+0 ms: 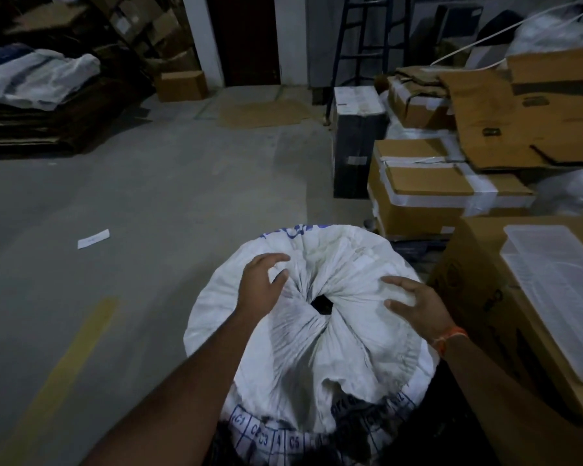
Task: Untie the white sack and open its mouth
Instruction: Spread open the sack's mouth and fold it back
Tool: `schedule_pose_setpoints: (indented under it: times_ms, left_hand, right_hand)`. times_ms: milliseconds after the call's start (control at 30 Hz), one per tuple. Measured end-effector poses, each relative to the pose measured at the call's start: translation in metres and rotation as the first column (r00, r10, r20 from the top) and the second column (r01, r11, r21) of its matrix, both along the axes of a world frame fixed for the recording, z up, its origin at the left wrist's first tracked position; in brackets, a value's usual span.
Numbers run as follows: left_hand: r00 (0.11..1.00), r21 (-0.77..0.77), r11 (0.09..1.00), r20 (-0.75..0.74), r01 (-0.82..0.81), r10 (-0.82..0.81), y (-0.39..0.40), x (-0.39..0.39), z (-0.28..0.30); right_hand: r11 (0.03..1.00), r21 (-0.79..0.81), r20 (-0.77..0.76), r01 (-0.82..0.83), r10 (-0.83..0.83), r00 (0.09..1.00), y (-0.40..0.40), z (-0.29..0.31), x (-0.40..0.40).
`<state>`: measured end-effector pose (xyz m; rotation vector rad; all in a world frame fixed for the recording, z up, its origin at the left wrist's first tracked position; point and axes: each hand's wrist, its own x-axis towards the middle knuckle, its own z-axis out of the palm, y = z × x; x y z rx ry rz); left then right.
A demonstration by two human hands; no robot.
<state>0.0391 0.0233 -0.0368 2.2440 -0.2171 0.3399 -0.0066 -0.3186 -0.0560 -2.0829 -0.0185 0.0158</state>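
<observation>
A big white woven sack (337,351) stands upright on the floor right below me, blue print on its rim and side. Its top is gathered into folds around a small dark opening (321,305); I cannot make out any tie or string. My left hand (261,283) hovers over the left part of the gathered top with fingers spread and slightly bent, holding nothing. My right hand (414,303) rests flat on the right part of the top, fingers spread. An orange thread band is on my right wrist.
Stacked cardboard boxes (431,193) and a box carrying a clear plastic tray (559,297) stand close on the right. A dark upright carton (357,142) is beyond them. Grey concrete floor (155,210) with a yellow line and a paper slip (93,239) spreads left. Flattened cardboard lies far left.
</observation>
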Motion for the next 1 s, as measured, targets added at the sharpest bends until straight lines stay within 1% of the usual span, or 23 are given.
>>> schedule_pose_setpoints:
  times_ms: [33, 100, 167, 233, 300, 367, 433, 500, 533, 567, 600, 633, 667, 700, 733, 800, 867, 933, 1000]
  left_hand:
    - [0.999, 0.021, 0.999, -0.014, 0.049, -0.049, -0.004, 0.018, -0.003]
    - [0.988, 0.039, 0.988, -0.056, 0.147, -0.145, -0.017, 0.075, -0.018]
    - [0.967, 0.055, 0.973, -0.136, 0.225, -0.216, -0.022, 0.105, -0.03]
    - [0.953, 0.109, 0.959, -0.187, 0.262, -0.239, -0.015, 0.117, -0.034]
    - [0.932, 0.17, 0.946, -0.29, 0.276, -0.22, -0.003, 0.127, -0.034]
    - [0.859, 0.208, 0.902, -0.444, 0.377, -0.257, 0.006, 0.133, -0.031]
    - [0.764, 0.175, 0.848, -0.551, 0.5, -0.337, 0.012, 0.148, -0.032]
    - [0.698, 0.165, 0.798, -0.606, 0.579, -0.382, 0.016, 0.158, -0.031]
    - [0.709, 0.183, 0.795, -0.594, 0.579, -0.38, 0.018, 0.164, -0.034]
    - [0.753, 0.203, 0.818, -0.552, 0.538, -0.359, 0.019, 0.167, -0.034]
    - [0.817, 0.212, 0.864, -0.484, 0.457, -0.313, 0.02, 0.168, -0.036]
    - [0.883, 0.22, 0.91, -0.402, 0.351, -0.244, 0.022, 0.168, -0.039]
    - [0.929, 0.233, 0.94, -0.333, 0.248, -0.162, 0.026, 0.167, -0.042]
    - [0.954, 0.257, 0.954, -0.292, 0.153, -0.074, 0.034, 0.164, -0.047]
    - [0.958, 0.285, 0.956, -0.286, 0.066, 0.018, 0.044, 0.161, -0.055]
    - [0.917, 0.313, 0.945, -0.343, -0.091, 0.202, 0.068, 0.152, -0.069]
    - [0.877, 0.372, 0.903, -0.334, -0.215, 0.346, 0.09, 0.142, -0.076]
    - [0.861, 0.386, 0.877, -0.296, -0.288, 0.413, 0.105, 0.131, -0.078]
    - [0.838, 0.4, 0.857, -0.3, -0.325, 0.457, 0.113, 0.122, -0.081]
  right_hand:
    - [0.999, -0.034, -0.001, -0.021, 0.021, 1.0, 0.0, 0.0, 0.006]
    - [0.998, -0.062, -0.023, -0.027, 0.026, 0.999, -0.01, -0.011, 0.042]
    - [0.994, -0.092, -0.032, -0.055, 0.053, 0.998, -0.016, -0.016, 0.056]
    - [0.987, -0.136, -0.022, -0.09, 0.088, 0.996, -0.018, -0.015, 0.054]
    - [0.979, -0.173, -0.013, -0.104, 0.104, 0.995, -0.021, -0.013, 0.05]
    - [0.978, -0.179, -0.001, -0.11, 0.112, 0.994, -0.024, -0.011, 0.049]
    - [0.977, -0.18, -0.004, -0.112, 0.113, 0.994, -0.029, -0.013, 0.061]
    - [0.969, -0.211, -0.007, -0.129, 0.13, 0.991, -0.033, -0.012, 0.074]
    - [0.963, -0.231, -0.012, -0.136, 0.137, 0.99, -0.034, -0.011, 0.083]
    - [0.955, -0.261, -0.015, -0.14, 0.141, 0.99, -0.034, -0.01, 0.093]
    - [0.945, -0.298, -0.015, -0.136, 0.138, 0.99, -0.034, -0.009, 0.104]
    - [0.934, -0.335, -0.009, -0.126, 0.131, 0.991, -0.033, -0.009, 0.115]
    - [0.922, -0.371, 0.002, -0.113, 0.122, 0.993, -0.031, -0.008, 0.126]
    - [0.908, -0.407, 0.018, -0.101, 0.118, 0.993, -0.029, -0.007, 0.138]
    - [0.893, -0.441, 0.027, -0.089, 0.112, 0.993, -0.027, -0.005, 0.15]
    - [0.865, -0.5, 0.046, -0.055, 0.09, 0.995, -0.022, -0.001, 0.174]
    - [0.852, -0.523, 0.052, -0.026, 0.062, 0.997, -0.019, -0.001, 0.195]
    - [0.84, -0.543, 0.035, 0.005, 0.017, 0.999, -0.016, -0.005, 0.212]
    - [0.799, -0.601, 0.038, 0.023, 0.0, 0.999, -0.008, -0.011, 0.226]
